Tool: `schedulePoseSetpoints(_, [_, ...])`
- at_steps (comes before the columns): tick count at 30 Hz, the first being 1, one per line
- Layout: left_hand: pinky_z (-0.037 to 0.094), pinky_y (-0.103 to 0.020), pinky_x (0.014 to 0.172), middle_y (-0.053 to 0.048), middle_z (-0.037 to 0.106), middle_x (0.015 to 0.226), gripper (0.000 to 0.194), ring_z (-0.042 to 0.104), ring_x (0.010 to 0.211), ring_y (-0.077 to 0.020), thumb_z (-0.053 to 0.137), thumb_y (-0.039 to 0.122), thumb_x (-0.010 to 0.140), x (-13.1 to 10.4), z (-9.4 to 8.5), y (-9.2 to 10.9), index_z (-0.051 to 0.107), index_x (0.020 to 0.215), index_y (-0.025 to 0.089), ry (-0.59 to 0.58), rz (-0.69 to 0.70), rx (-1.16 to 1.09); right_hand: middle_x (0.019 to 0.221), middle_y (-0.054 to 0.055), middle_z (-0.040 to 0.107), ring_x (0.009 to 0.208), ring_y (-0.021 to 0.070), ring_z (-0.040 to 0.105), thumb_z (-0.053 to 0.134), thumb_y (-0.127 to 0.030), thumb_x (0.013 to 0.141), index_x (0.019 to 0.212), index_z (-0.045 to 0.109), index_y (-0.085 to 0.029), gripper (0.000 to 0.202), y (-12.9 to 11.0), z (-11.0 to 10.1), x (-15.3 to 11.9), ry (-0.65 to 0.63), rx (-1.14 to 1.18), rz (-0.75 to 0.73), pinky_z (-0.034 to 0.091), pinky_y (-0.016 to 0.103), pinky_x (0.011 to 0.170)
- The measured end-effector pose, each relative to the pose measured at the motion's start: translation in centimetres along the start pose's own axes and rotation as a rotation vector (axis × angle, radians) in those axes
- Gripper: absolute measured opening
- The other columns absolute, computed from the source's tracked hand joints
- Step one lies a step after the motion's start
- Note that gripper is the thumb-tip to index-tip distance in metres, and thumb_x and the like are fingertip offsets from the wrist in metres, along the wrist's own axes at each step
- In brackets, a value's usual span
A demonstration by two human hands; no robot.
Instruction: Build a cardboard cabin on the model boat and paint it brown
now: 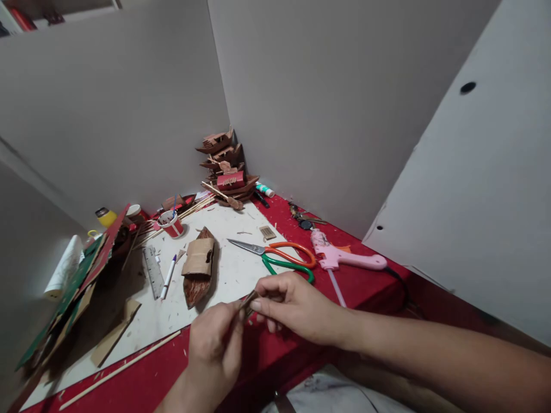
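My left hand (217, 341) and my right hand (297, 307) meet over the table's front edge. Between them they pinch a small brown piece, perhaps cardboard (248, 301), mostly hidden by the fingers. Just beyond lies a model boat (198, 289) with a brown hull and a curved cardboard roof (198, 256). Scissors (275, 255) with one orange and one green handle rest to its right, blades pointing left. A pink glue gun (344, 258) with a glue stick in it sits right of the scissors.
Cardboard sheets (81, 281) pile up at left, near a ruler (152, 272), a pen (169, 276) and a paint cup (173, 225). Stacked model boats (224, 166) stand in the corner. A thin wooden stick (120, 370) lies along the front edge. Grey panels (301, 103) enclose the table.
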State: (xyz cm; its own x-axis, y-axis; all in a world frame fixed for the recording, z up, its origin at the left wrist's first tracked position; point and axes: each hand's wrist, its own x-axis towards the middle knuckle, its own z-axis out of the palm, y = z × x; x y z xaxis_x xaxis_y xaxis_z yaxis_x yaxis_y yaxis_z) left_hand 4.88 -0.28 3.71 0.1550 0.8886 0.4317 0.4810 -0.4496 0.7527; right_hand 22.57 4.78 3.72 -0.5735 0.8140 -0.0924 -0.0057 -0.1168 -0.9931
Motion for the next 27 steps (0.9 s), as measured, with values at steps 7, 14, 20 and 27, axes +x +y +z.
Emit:
schedulePoseSetpoints(7, [0.048, -0.027, 0.064, -0.008, 0.072, 0.078, 0.030, 0.065, 0.066, -0.0181, 0.056, 0.006, 0.083, -0.7, 0.8, -1.6, 0.070, 0.105, 0.021, 0.077, 0.199, 0.232, 0.058, -0.002, 0.062, 0.051, 0.0083, 0.057, 0.077, -0.052, 0.064, 0.079, 0.061, -0.013, 0.045, 0.2, 0.0, 0.5, 0.029, 0.163, 0.012, 0.047, 0.019, 0.049])
schedulePoseSetpoints(14, [0.048, -0.026, 0.064, -0.006, 0.069, 0.075, 0.015, 0.063, 0.066, -0.0172, 0.053, 0.018, 0.088, 0.4, 1.4, -0.1, 0.068, 0.089, 0.020, 0.073, -0.027, -0.004, 0.055, -0.003, 0.059, 0.046, 0.0077, 0.056, 0.079, -0.047, 0.065, 0.077, 0.062, -0.013, 0.040, 0.2, -0.2, 0.7, 0.081, 0.189, -0.085, 0.045, 0.019, 0.047])
schedulePoseSetpoints(20, [0.049, -0.028, 0.068, -0.005, 0.071, 0.077, 0.010, 0.065, 0.071, -0.0186, 0.060, 0.022, 0.085, 1.4, 1.4, 0.0, 0.070, 0.084, 0.020, 0.248, -0.086, -0.056, 0.057, -0.003, 0.062, 0.049, 0.0104, 0.059, 0.081, -0.045, 0.064, 0.077, 0.058, -0.015, 0.040, -0.1, -0.4, 1.7, 0.057, 0.305, -0.094, 0.048, 0.021, 0.048])
schedulePoseSetpoints(27, [0.051, -0.031, 0.082, -0.008, 0.074, 0.095, 0.019, 0.068, 0.090, -0.0226, 0.070, 0.022, 0.077, 2.7, -0.3, -1.2, 0.073, 0.095, 0.023, 0.205, -0.151, -0.177, 0.075, 0.008, 0.069, 0.068, 0.0148, 0.064, 0.051, -0.018, 0.090, 0.085, 0.065, -0.016, 0.015, 0.1, -2.1, 1.6, 0.205, -0.563, -0.925, 0.050, 0.024, 0.063])
